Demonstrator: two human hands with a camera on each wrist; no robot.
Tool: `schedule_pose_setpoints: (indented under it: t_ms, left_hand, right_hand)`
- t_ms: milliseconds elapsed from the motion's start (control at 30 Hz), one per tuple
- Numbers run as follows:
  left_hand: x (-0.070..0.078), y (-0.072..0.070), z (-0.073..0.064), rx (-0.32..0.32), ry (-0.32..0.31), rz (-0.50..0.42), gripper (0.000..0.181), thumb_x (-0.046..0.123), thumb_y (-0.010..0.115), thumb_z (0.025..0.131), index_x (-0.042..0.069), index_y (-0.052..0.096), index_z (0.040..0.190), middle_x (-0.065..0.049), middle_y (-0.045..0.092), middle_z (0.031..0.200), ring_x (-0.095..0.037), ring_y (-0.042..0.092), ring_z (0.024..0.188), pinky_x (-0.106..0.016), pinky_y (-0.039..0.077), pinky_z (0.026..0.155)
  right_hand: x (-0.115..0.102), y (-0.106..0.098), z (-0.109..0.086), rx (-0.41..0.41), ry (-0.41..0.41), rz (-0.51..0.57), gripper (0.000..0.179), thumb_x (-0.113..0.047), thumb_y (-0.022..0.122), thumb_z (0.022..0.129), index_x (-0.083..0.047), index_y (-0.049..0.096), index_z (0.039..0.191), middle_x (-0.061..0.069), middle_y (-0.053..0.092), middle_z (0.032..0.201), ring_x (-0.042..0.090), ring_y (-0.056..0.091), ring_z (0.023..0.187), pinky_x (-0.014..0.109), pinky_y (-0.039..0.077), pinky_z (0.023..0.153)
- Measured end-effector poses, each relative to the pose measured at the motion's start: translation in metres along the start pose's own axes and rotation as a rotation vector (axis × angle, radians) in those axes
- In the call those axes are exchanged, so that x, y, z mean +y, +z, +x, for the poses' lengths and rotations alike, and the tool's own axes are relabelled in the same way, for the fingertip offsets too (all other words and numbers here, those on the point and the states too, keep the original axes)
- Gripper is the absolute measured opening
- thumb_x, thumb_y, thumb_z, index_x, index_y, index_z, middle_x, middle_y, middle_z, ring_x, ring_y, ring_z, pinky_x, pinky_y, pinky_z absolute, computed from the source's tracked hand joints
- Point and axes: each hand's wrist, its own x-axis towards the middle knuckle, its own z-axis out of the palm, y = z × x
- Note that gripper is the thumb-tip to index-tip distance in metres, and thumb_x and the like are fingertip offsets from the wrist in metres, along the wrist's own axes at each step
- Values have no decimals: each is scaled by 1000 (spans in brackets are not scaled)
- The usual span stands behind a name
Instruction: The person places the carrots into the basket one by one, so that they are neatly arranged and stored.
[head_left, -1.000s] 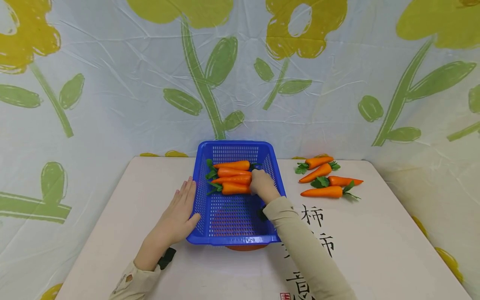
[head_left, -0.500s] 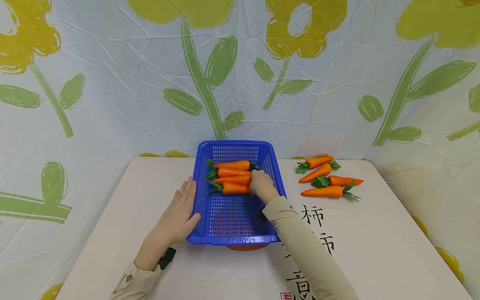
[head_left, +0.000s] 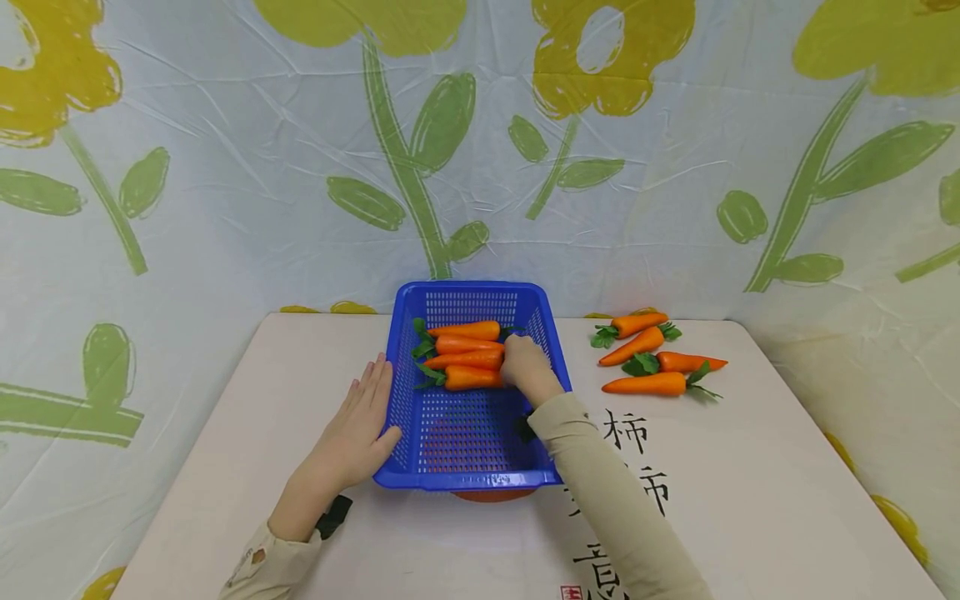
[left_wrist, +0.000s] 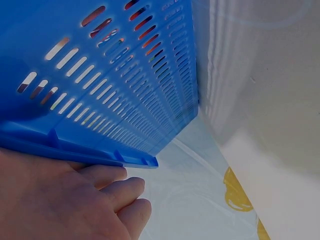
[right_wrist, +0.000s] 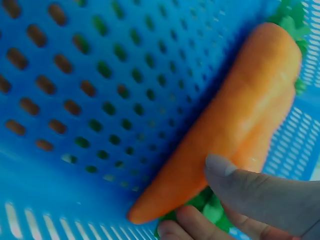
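Row of carrots [head_left: 472,360]: four, inside the basket, mid-frame
Right hand [head_left: 527,368]: at the row's right end, thumb and bent fingers gripping a carrot; which one is unclear
Basket [head_left: 480,481]: blue, slotted, centre of frame
Left hand [head_left: 358,429]: fingers straight, against the basket's left wall
Loose carrots [head_left: 677,362]: four, right of frame
Counter [head_left: 300,375]: pale, beneath everything
Cloth [head_left: 480,192]: flowered, upper frame
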Motion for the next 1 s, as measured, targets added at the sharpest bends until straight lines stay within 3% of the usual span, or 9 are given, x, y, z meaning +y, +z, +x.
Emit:
schedule_pose_setpoints:
  t_ms: [67, 100, 267, 667, 1000]
  left_hand:
    - [0, 0, 0, -4, -1, 2, 81, 18, 50, 92, -9, 6, 155, -23, 0, 164, -40, 2, 150, -59, 11, 118]
    - [0, 0, 0, -4, -1, 3, 81, 18, 50, 92, -9, 7, 155, -24, 0, 164, -40, 2, 150, -59, 11, 118]
    - [0, 0, 0, -7, -1, 3, 81, 18, 50, 92, -8, 6, 155, -24, 0, 164, -40, 2, 150, -59, 11, 118]
    - [-1, 1, 0, -14, -1, 0, 82, 17, 51, 93, -7, 5, 156, -22, -1, 164, -38, 1, 150, -58, 10, 119]
    - [0, -1, 0, -15, -5, 1, 81, 16, 51, 93, -8, 5, 155, -24, 1, 163, -40, 1, 150, -58, 11, 118]
  right_hand:
    - [2, -5, 1, -20, 21, 21, 26, -5, 73, 74, 2, 65, 98, 17, 65, 96, 32, 62, 85, 43, 55, 76]
    - [1, -13, -1, -61, 75, -30, 22, -5, 75, 72, 0, 66, 92, 16, 65, 93, 33, 62, 84, 47, 55, 76]
    - [5, -29, -3, -81, 56, 78, 20, -9, 83, 70, -3, 68, 82, 11, 65, 84, 30, 61, 83, 44, 54, 76]
    - [2, -67, -17, -53, 16, 244, 24, -13, 82, 76, -2, 70, 93, 14, 67, 97, 30, 61, 87, 42, 53, 81]
    - [15, -98, -38, -40, -36, 361, 23, -13, 77, 84, 0, 66, 100, 16, 68, 98, 31, 62, 89, 42, 53, 79]
